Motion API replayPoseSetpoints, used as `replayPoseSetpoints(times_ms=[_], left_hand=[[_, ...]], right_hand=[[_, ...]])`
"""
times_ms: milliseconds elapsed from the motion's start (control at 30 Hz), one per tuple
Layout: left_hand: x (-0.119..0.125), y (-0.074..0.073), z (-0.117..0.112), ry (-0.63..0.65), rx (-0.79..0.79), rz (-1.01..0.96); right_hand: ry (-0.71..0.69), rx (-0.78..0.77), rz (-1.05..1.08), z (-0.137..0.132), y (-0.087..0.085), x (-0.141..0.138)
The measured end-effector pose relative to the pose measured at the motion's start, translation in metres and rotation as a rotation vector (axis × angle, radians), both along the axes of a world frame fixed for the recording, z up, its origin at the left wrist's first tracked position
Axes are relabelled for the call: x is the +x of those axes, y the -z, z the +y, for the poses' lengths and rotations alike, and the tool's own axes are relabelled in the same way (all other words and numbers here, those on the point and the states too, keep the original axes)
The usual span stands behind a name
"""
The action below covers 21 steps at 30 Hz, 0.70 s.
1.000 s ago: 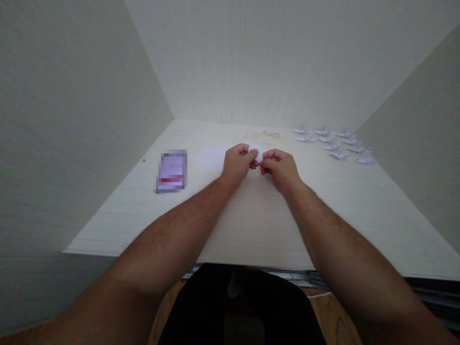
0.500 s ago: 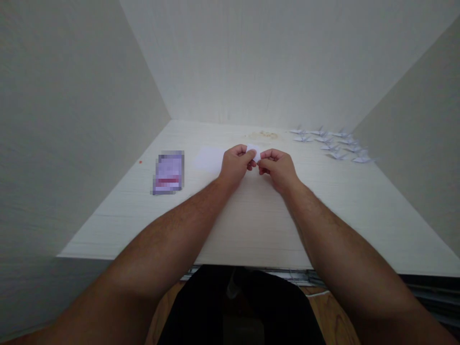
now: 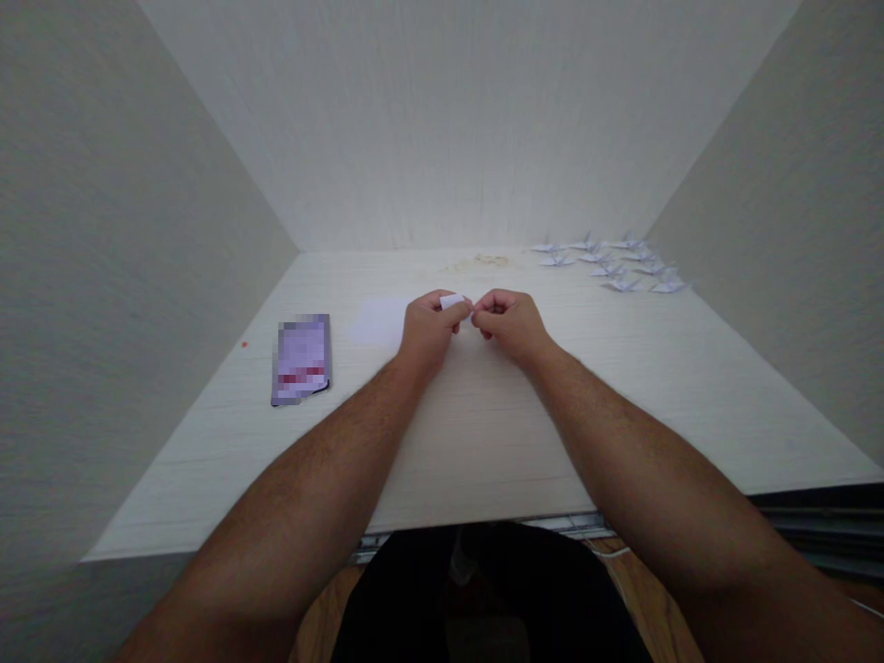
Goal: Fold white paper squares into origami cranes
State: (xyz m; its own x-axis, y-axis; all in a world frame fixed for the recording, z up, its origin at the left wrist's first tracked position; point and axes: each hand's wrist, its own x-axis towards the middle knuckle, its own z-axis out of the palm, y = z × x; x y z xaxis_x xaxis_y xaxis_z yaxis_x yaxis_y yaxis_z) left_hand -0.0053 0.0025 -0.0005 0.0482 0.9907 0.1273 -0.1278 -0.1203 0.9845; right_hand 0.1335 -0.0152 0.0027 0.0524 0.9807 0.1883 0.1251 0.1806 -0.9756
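Observation:
My left hand is closed, thumb over fingers, on a small folded piece of white paper held just above the table. Part of the paper is hidden behind my thumb. My right hand is pinched at the paper's right edge, its fingertips meeting those of my left hand. A flat sheet of white paper lies on the table, partly behind my left hand. Several folded paper cranes stand in a group at the back right.
On the left of the white table lies a flat device with a blurred screen. A tiny red spot is near the left edge. Brownish marks show at the back. Walls close in the back and both sides.
The view has tilted and shifted, so things sit elsewhere in the picture. My right fingertips have closed in on my left, and the folded paper is turned and shows less.

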Motion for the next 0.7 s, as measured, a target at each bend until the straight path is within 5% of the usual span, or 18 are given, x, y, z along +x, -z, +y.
replayPoseSetpoints(times_ms=[700], left_hand=[[0.0034,-0.0042,-0.006,0.115,-0.149,-0.244]], right_hand=[[-0.009,0.052,-0.042,-0.0004,0.0002,-0.0011]])
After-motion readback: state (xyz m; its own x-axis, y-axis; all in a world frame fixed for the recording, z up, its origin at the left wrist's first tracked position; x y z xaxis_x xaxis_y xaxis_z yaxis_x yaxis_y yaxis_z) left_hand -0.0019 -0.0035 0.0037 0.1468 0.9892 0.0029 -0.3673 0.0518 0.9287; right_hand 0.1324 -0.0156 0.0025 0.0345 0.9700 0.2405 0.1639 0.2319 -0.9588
